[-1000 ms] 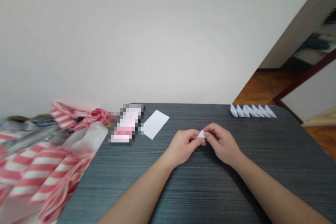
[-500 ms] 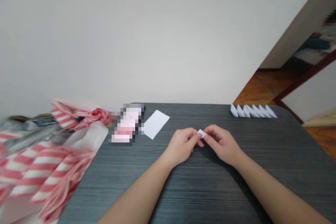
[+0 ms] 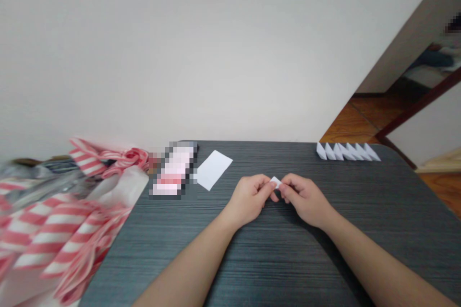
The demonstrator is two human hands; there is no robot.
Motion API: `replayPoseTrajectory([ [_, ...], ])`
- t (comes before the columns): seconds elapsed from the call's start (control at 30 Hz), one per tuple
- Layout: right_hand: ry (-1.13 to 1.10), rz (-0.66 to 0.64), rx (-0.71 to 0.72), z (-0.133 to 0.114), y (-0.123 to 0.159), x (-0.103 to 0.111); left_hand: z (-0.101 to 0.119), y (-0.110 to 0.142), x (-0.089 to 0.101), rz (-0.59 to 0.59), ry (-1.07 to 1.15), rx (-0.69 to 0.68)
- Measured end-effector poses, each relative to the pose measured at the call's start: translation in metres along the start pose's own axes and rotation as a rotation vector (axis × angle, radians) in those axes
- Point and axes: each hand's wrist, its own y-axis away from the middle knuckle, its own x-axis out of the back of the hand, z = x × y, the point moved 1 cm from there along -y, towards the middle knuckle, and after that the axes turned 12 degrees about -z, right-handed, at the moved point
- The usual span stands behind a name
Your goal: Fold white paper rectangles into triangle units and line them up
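**Left hand (image 3: 248, 199) and right hand (image 3: 306, 201) pinch small folded paper piece (image 3: 275, 182) over dark tabletop**

Change is small: over the last second the hands barely shift, but less of the small folded paper piece shows, only a white pointed tip now, with the rest tucked behind the fingers. Both hands are closed on it, fingertips meeting around it from either side, at about the middle of the table. Exact fold shape is hidden by the fingers. Cannot tell whether it touches the tabletop; it looks held just above it.

Around the hands: the dark grey wood-grain tabletop (image 3: 281, 259) carries a flat white paper rectangle (image 3: 213, 170) up ahead of the left hand, apart from it. Just left of that is a pixelated pink-and-white item (image 3: 174, 170), too blurred to identify. At the far right edge of the table stands a row of folded white paper triangles (image 3: 347, 152), well apart from both hands, pieces overlapping like a fan, and similar in colour to the piece in hand. Heaped at the left end of the table is a red-and-white striped plastic bag (image 3: 54, 230), with a clear plastic bag (image 3: 43, 184) mixed in. Behind the table are a white wall (image 3: 216, 48) and, to the right, an orange wood floor (image 3: 349, 124).
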Motion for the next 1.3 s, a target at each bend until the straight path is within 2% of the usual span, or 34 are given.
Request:
replayPoseTrajectory([
  [0.27, -0.034, -0.017, -0.008, 0.0009, -0.0010, -0.0026, 0.0004, 0.0004, -0.0011, 0.037, 0.003, -0.014],
  [0.53, -0.007, -0.067, -0.024, 0.0008, -0.0019, -0.0026, -0.0021, -0.0005, -0.0016, 0.019, 0.016, -0.018],
  [0.83, 0.013, 0.013, 0.007, -0.0008, -0.0011, 0.0025, -0.0043, -0.0013, -0.0018, -0.007, 0.066, 0.001],
  [1.1, -0.065, -0.071, -0.010, 0.0040, -0.0025, -0.0006, -0.0009, 0.0009, -0.0010, -0.015, 0.027, 0.003],
  [1.3, -0.020, -0.015, -0.012, 0.0025, -0.0020, 0.0004, 0.0009, -0.0007, -0.0011, -0.020, 0.013, -0.003],
])
